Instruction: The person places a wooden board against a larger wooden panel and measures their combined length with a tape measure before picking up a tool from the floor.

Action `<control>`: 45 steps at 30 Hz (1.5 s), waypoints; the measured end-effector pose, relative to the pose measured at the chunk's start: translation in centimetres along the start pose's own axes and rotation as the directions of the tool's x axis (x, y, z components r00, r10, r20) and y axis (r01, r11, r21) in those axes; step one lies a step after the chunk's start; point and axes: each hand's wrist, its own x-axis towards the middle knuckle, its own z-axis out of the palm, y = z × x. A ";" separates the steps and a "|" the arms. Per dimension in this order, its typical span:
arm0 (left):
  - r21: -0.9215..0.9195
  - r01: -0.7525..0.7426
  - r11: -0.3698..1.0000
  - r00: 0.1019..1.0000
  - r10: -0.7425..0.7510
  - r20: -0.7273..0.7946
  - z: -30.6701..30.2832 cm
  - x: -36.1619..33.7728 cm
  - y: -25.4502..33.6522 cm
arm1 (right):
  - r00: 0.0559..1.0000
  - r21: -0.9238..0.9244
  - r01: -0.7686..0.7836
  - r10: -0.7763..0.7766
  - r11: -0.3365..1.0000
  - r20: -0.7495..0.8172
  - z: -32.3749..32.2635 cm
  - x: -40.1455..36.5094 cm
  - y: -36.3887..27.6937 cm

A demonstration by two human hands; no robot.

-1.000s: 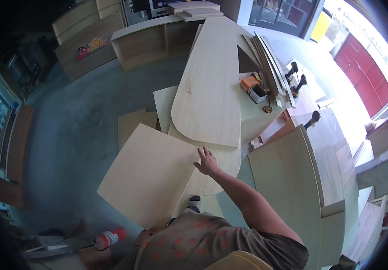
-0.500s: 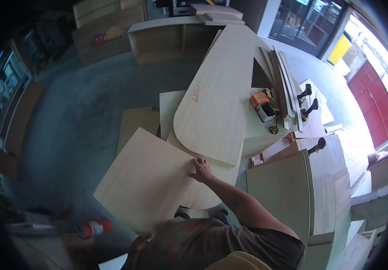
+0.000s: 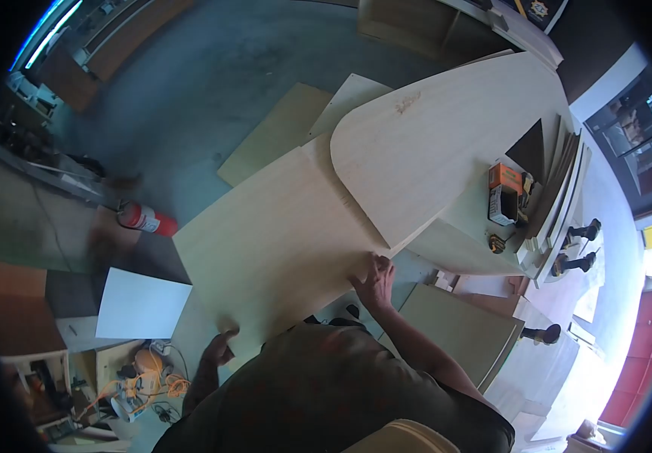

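A large pale wooden panel lies in front of my body. At its near right edge my right hand grips the rim, fingers on top, close to the corner of a second board. My left hand is at the panel's near left edge, slightly blurred, with its thumb over the rim and the other fingers partly hidden. Just beyond the panel, a long board with a rounded end rests on the stack, its curved edge beside the panel.
An orange box, a tape measure and wood strips sit at the right, near several drills. A fire extinguisher, a white sheet and orange cables are at the left.
The view has turned left. The panel has swung round and now lines up with the boards beneath the rounded one. My left hand has come into view, and my right hand is still on the panel's edge.
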 end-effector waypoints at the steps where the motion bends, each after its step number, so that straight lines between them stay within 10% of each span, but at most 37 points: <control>1: -0.108 -0.148 0.983 0.989 0.147 -0.014 2.3 0.1 -1.1 | 1.000 0.008 -0.019 0.019 1.000 0.012 -0.6 -0.4 0.4; 5: -0.183 -0.448 0.875 0.894 0.443 -0.070 5.9 2.1 -2.4 | 0.988 0.016 -0.123 0.124 0.992 -0.095 -1.0 0.4 1.8; 16: -0.074 -0.547 0.834 0.822 0.518 -0.237 7.2 2.4 -1.2 | 0.783 0.499 -0.484 0.610 0.719 -0.119 1.9 2.0 3.8; 36: -0.079 -0.584 0.808 0.805 0.563 -0.189 7.4 3.1 -1.6 | 0.767 0.450 -0.410 0.567 0.793 -0.301 4.0 3.5 4.1; 45: 0.152 -0.707 0.691 0.655 0.721 -0.227 7.9 2.0 -1.0 | 0.742 0.536 -0.464 0.640 0.705 -0.200 3.6 4.7 3.6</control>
